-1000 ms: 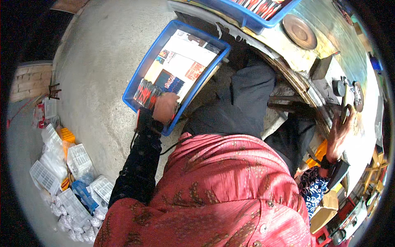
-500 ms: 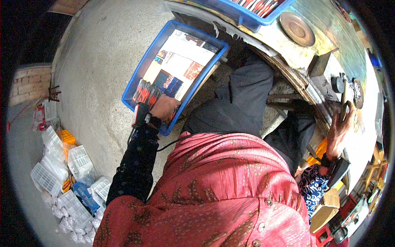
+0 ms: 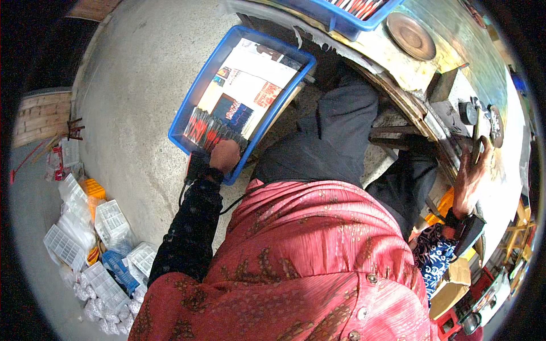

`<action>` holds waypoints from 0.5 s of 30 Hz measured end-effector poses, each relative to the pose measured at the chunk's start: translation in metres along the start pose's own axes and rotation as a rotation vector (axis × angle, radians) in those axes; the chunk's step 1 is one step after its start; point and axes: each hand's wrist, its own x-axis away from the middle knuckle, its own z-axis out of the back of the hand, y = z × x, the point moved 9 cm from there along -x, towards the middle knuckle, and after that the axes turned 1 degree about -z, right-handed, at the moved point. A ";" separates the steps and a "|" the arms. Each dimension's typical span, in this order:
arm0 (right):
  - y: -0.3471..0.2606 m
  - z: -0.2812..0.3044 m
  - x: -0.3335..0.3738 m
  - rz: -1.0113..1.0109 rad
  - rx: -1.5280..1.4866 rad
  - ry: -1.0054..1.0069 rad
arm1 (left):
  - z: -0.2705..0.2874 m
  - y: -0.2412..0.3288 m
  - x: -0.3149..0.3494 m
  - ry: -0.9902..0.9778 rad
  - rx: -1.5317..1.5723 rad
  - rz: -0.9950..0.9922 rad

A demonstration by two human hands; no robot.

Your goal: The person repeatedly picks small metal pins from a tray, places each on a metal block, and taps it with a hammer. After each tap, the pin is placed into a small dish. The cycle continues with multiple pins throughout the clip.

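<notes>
My left hand (image 3: 226, 156) is down in the near end of a blue plastic bin (image 3: 178, 118). Its fingers are hidden behind the back of the hand. It touches a packed row of thin dark pieces with red parts (image 3: 206, 131), whose kind I cannot make out. Printed paper or card (image 3: 259, 71) lines the rest of the bin. Far to the right, my right hand (image 3: 473, 176) is at the worktable's edge. Its thumb and fingers close around a narrow tan piece (image 3: 476, 133), partly hidden, beside a metal fixture with a round black knob (image 3: 468, 113).
On the worktable (image 3: 392, 68) are a second blue bin (image 3: 341, 20) of similar pieces and a round brown dish (image 3: 410, 37). White plastic baskets (image 3: 111, 224) and bagged goods (image 3: 105, 312) are heaped on the floor at left. A cardboard box (image 3: 452, 287) stands at lower right.
My left hand has shifted slightly toward me and to the right along the row, uncovering more of the thin pieces. My right hand has hardly moved.
</notes>
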 end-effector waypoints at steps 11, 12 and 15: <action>0.008 -0.004 0.002 -0.043 -0.124 -0.026 | 0.038 0.017 0.008 0.030 -0.033 -0.001; 0.008 -0.005 0.002 -0.045 -0.122 -0.031 | 0.047 0.024 0.010 0.093 -0.043 -0.061; 0.006 -0.004 0.002 -0.035 -0.091 -0.025 | 0.071 0.042 0.015 0.330 -0.040 -0.286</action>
